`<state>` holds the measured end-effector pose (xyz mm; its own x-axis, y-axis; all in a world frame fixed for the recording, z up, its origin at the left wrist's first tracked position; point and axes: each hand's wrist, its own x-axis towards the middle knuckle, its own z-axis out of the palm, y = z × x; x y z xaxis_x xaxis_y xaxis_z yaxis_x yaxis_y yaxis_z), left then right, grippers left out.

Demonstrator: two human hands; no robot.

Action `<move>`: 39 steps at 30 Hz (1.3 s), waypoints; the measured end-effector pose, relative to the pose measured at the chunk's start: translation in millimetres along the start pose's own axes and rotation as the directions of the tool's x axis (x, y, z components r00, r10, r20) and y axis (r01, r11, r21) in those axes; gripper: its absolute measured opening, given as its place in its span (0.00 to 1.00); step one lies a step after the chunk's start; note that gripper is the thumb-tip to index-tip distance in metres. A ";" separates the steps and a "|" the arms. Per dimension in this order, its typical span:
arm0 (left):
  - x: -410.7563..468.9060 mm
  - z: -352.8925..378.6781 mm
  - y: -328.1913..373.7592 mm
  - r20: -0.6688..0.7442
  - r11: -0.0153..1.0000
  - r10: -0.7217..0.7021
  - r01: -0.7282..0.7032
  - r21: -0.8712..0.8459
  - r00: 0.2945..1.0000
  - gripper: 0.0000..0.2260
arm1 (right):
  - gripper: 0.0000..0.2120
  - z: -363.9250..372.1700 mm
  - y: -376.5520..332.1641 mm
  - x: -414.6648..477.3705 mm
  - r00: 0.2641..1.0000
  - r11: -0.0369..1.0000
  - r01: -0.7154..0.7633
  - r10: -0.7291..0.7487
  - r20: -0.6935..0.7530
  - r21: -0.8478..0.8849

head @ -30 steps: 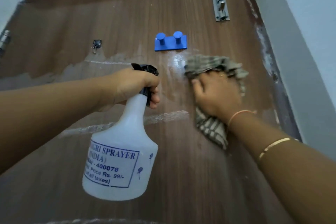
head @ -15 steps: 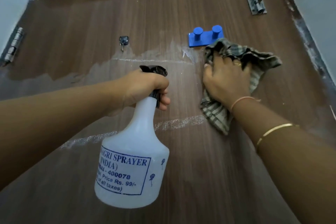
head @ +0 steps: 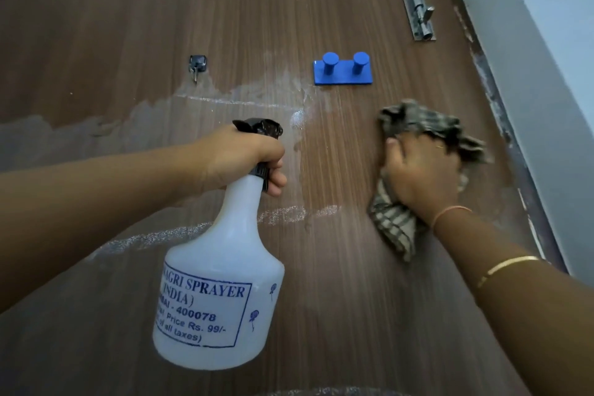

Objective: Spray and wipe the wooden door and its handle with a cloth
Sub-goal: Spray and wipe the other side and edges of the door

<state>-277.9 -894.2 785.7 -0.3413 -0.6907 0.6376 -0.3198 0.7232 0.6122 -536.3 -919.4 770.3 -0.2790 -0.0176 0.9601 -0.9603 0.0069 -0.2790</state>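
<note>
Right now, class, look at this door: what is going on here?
A person is cleaning a wooden door. The left hand grips a white spray bottle by its neck, nozzle toward the wood. The right hand holds a bunched cloth against the door, below and right of the blue hook. The wood left of the cloth shows wet streaks.

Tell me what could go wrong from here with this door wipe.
The cloth under the right hand could snag on the blue hook rack above it.
The foamy streaks left of the cloth may dry into marks if missed.
The left hand grips the spray bottle by its neck; a stray squeeze might spatter the door.
</note>
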 end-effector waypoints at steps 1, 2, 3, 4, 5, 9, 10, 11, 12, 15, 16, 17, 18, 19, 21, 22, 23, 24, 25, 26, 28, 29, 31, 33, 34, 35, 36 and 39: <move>-2.3 -2.1 -1.0 -0.004 1.000 0.000 0.000 -0.002 1.000 0.04 | 0.17 -1.0 9.8 1.2 0.996 0.996 -0.089 0.089 -0.024 -0.010; -4.7 -4.8 -2.7 0.000 1.000 0.000 0.000 -0.002 1.000 0.04 | 0.17 -0.9 14.8 0.9 0.986 0.987 -0.162 0.162 -0.041 -0.010; -7.7 -6.3 -2.9 -0.004 1.000 -0.003 0.003 -0.002 1.000 0.02 | 0.18 0.9 15.2 -0.4 0.976 0.977 -0.213 0.213 -0.047 0.004; -9.3 -8.5 -4.5 -0.019 1.000 0.004 -0.004 0.000 1.000 0.04 | 0.19 3.3 12.0 -2.6 0.968 0.969 -0.247 0.248 -0.044 0.024; -12.1 -10.7 -6.6 -0.045 1.000 0.017 -0.017 -0.001 0.999 0.07 | 0.21 6.7 6.4 -5.6 0.962 0.962 -0.270 0.272 -0.040 0.042; -34.4 -18.6 -10.4 -0.012 0.996 0.077 -0.077 0.036 0.997 0.06 | 0.23 20.1 -32.6 -26.1 0.964 0.965 -0.263 0.264 -0.043 0.017; -37.4 -22.1 -12.2 -0.009 0.997 0.074 -0.074 0.031 0.997 0.07 | 0.23 24.2 -45.9 -33.7 0.969 0.970 -0.243 0.243 -0.039 0.010; -39.9 -26.3 -14.8 -0.010 0.998 0.067 -0.067 0.012 0.998 0.07 | 0.23 28.4 -60.3 -42.5 0.974 0.975 -0.224 0.224 -0.035 0.009; -40.7 -30.2 -18.3 -0.018 0.999 0.051 -0.051 -0.016 0.999 0.07 | 0.24 32.9 -75.8 -52.5 0.978 0.979 -0.206 0.206 -0.029 0.010; -44.2 -42.5 -28.7 -0.054 0.996 0.006 -0.011 -0.088 0.999 0.07 | 0.25 43.9 -126.7 -81.7 0.990 0.989 -0.144 0.144 0.005 0.043; -46.3 -45.6 -30.6 -0.062 0.995 -0.002 -0.004 -0.101 0.998 0.06 | 0.25 46.9 -143.1 -90.6 0.994 0.992 -0.105 0.105 0.008 0.066; -48.2 -48.8 -31.5 -0.057 0.994 -0.011 0.005 -0.106 0.998 0.04 | 0.24 50.3 -157.5 -98.7 0.999 0.995 -0.042 0.042 -0.003 0.087; -50.1 -52.5 -31.8 -0.055 0.993 -0.021 0.014 -0.115 0.998 0.01 | 0.22 53.1 -170.3 -105.8 0.999 0.994 0.046 -0.045 -0.018 0.100; -51.1 -56.5 -32.6 -0.049 0.994 -0.029 0.024 -0.102 0.998 0.03 | 0.21 56.3 -180.3 -112.3 0.989 0.983 0.147 -0.145 -0.031 0.112; -52.9 -64.7 -32.2 -0.029 0.998 -0.031 0.030 -0.057 0.999 0.07 | 0.15 59.7 -190.3 -120.6 0.946 0.934 0.325 -0.320 -0.057 0.150; -54.1 -68.6 -30.8 -0.027 0.999 -0.032 0.031 -0.027 0.999 0.06 | 0.13 58.8 -190.3 -121.1 0.927 0.913 0.374 -0.370 -0.055 0.165; -54.8 -73.2 -30.3 -0.030 1.000 -0.029 0.029 -0.007 0.999 0.05 | 0.13 56.9 -187.6 -119.3 0.916 0.901 0.400 -0.399 -0.041 0.166; -55.0 -77.6 -29.3 -0.045 0.999 -0.031 0.031 -0.006 0.999 0.02 | 0.14 54.3 -182.4 -115.6 0.906 0.894 0.422 -0.423 -0.024 0.154; -55.6 -82.4 -29.7 -0.059 0.999 -0.036 0.036 0.000 0.998 0.02 | 0.15 50.9 -175.7 -110.6 0.899 0.889 0.435 -0.439 -0.010 0.141; -56.6 -86.7 -30.8 -0.061 0.999 -0.036 0.037 0.005 0.997 0.02 | 0.16 47.6 -167.4 -103.8 0.900 0.893 0.431 -0.435 0.003 0.131; -57.7 -95.6 -35.1 -0.041 0.999 -0.027 0.028 0.023 0.999 0.03 | 0.18 39.0 -146.4 -83.9 0.937 0.934 0.342 -0.347 0.034 0.098; -56.1 -100.5 -39.9 -0.034 0.999 -0.017 0.018 0.027 0.999 0.08 | 0.18 34.3 -134.2 -71.9 0.962 0.961 0.268 -0.270 0.034 0.066; -55.6 -105.9 -46.9 -0.038 0.999 -0.034 0.034 0.014 0.999 0.11 | 0.19 25.6 -108.9 -49.1 0.997 0.997 0.081 -0.081 0.003 0.004; -58.3 -104.5 -47.6 -0.017 0.999 -0.042 0.042 0.020 0.999 0.02 | 0.19 18.7 -91.2 -31.1 0.995 0.994 -0.097 0.097 -0.016 -0.039; -58.5 -105.1 -49.3 -0.007 0.999 -0.041 0.041 0.024 0.999 0.03 | 0.20 16.9 -86.6 -24.9 0.987 0.986 -0.159 0.159 -0.017 -0.039; -58.7 -105.7 -51.1 -0.002 0.999 -0.034 0.034 0.018 0.999 0.02 | 0.21 17.5 -84.4 -20.3 0.980 0.980 -0.198 0.197 -0.015 -0.027; -57.1 -107.3 -53.7 -0.006 1.000 -0.024 0.024 0.013 1.000 0.03 | 0.22 18.6 -84.6 -17.2 0.976 0.976 -0.218 0.218 -0.014 -0.013; -53.6 -108.7 -56.0 -0.028 1.000 0.000 0.000 0.007 1.000 0.02 | 0.23 21.6 -98.3 -13.5 0.969 0.969 -0.245 0.245 -0.004 0.010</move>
<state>-145.7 -898.2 768.1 -0.3164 -0.6904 0.6506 -0.3257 0.7232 0.6090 -438.2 -941.4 784.4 -0.5060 -0.0110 0.8625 -0.8625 0.0008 -0.5060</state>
